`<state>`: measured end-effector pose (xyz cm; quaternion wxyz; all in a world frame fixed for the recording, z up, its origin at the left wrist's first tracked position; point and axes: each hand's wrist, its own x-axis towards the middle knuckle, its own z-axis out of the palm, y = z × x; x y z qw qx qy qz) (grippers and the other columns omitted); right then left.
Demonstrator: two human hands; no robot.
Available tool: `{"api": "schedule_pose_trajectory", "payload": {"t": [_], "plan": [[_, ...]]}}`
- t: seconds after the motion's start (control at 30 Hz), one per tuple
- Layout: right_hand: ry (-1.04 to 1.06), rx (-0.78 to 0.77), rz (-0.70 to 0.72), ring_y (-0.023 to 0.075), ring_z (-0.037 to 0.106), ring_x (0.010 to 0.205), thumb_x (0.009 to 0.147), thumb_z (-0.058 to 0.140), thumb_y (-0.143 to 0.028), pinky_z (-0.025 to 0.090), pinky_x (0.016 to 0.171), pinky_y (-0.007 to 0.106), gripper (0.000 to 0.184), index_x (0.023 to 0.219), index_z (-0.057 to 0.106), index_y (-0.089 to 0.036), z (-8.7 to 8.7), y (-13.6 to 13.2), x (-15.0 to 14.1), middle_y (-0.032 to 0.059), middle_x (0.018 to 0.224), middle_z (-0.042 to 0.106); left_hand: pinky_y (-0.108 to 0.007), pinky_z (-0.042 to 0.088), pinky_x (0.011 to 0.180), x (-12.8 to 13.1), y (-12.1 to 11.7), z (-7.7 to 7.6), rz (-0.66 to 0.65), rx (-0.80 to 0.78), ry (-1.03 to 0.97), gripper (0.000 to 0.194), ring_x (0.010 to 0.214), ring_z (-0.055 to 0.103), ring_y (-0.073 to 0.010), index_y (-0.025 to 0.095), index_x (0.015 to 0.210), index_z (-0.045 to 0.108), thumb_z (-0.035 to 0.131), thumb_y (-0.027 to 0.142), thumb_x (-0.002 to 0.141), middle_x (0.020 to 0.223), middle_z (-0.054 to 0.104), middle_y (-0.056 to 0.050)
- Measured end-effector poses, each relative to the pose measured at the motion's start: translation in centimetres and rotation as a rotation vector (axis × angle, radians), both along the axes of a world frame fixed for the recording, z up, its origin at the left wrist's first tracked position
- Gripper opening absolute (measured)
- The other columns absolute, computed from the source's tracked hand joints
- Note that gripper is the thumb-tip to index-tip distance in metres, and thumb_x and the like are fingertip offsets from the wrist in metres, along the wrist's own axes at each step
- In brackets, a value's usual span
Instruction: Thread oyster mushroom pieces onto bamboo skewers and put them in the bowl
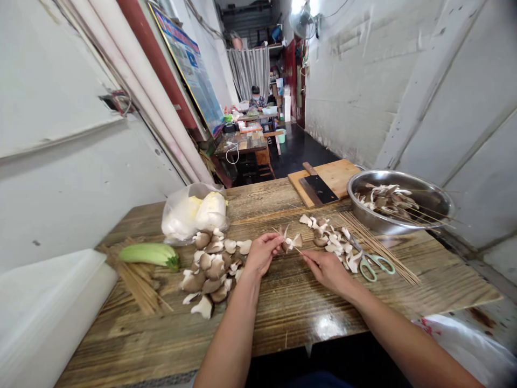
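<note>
Over the middle of the table, my right hand (325,268) pinches a thin wooden skewer (298,250). Oyster mushroom pieces (291,242) sit on that skewer, touching the fingers of my left hand (264,250), which is closed on them. To the left of my left hand lies a heap of oyster mushrooms (213,272). Beyond my right hand is a looser pile of torn mushroom pieces (336,243). Scissors (374,263) with pale green handles lie beside that pile, next to a row of bare skewers (382,248).
A steel bowl (363,215) at the back right holds skewered mushrooms. A cleaver (319,189) rests on a cutting board (343,171). Bagged cabbage (210,211), a green gourd-like vegetable (147,253) and more skewers (139,288) lie on the left. A person (257,98) sits far back.
</note>
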<state>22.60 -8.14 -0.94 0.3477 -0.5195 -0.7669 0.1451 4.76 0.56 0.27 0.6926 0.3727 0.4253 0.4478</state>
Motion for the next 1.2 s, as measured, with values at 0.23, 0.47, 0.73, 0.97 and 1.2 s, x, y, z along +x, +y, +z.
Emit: {"api": "schedule_pose_trajectory", "payload": {"t": [0.23, 0.47, 0.73, 0.97, 1.2], "plan": [[0.02, -0.012, -0.027, 0.0172, 0.066, 0.071, 0.091, 0.038, -0.024, 0.05, 0.066, 0.026, 0.028, 0.097, 0.065, -0.021, 0.1, 0.0, -0.2, 0.0055, 0.083, 0.071, -0.013, 0.018, 0.036, 0.0, -0.2, 0.1, -0.042, 0.009, -0.061, 0.033, 0.042, 0.034, -0.001, 0.01, 0.071, 0.062, 0.078, 0.034, 0.055, 0.05, 0.044, 0.005], [0.038, 0.013, -0.024, 0.0179, 0.067, 0.074, 0.091, 0.039, -0.024, 0.05, 0.068, 0.026, 0.028, 0.099, 0.065, -0.02, -0.1, 0.1, -0.2, 0.0065, 0.088, 0.071, -0.013, 0.02, 0.037, 0.5, -0.2, -0.2, -0.047, -0.137, -0.248, 0.03, 0.045, 0.036, -0.0009, 0.012, 0.068, 0.055, 0.079, 0.023, 0.053, 0.056, 0.045, 0.006], [-0.025, 0.009, -0.021, 0.0162, 0.066, 0.069, 0.091, 0.039, -0.022, 0.047, 0.064, 0.024, 0.027, 0.1, 0.064, -0.02, -0.2, -0.1, -0.6, 0.006, 0.084, 0.071, -0.013, 0.016, 0.035, -0.2, 0.1, -0.3, -0.129, -0.141, -0.141, 0.03, 0.04, 0.032, -0.0014, 0.013, 0.06, 0.05, 0.078, 0.023, 0.053, 0.047, 0.039, 0.008], [-0.115, 0.026, -0.068, 0.0158, 0.063, 0.058, 0.09, 0.039, -0.02, 0.044, 0.057, 0.023, 0.028, 0.104, 0.063, -0.017, -0.9, 0.0, -0.8, 0.0054, 0.07, 0.069, -0.014, 0.017, 0.035, 0.4, -0.2, -0.5, -0.138, -0.147, -0.076, 0.031, 0.043, 0.035, -0.0021, 0.012, 0.063, 0.056, 0.08, 0.026, 0.05, 0.05, 0.043, 0.006], [0.025, 0.106, -0.234, 0.0161, 0.066, 0.068, 0.089, 0.039, -0.02, 0.048, 0.063, 0.023, 0.028, 0.1, 0.065, -0.019, -0.5, 0.4, -0.6, 0.0059, 0.083, 0.071, -0.016, 0.026, 0.041, 0.4, 0.1, -1.2, 0.143, 0.054, 0.134, 0.036, 0.047, 0.042, -0.004, 0.011, 0.079, 0.065, 0.072, 0.041, 0.06, 0.072, 0.064, -0.003]]}}
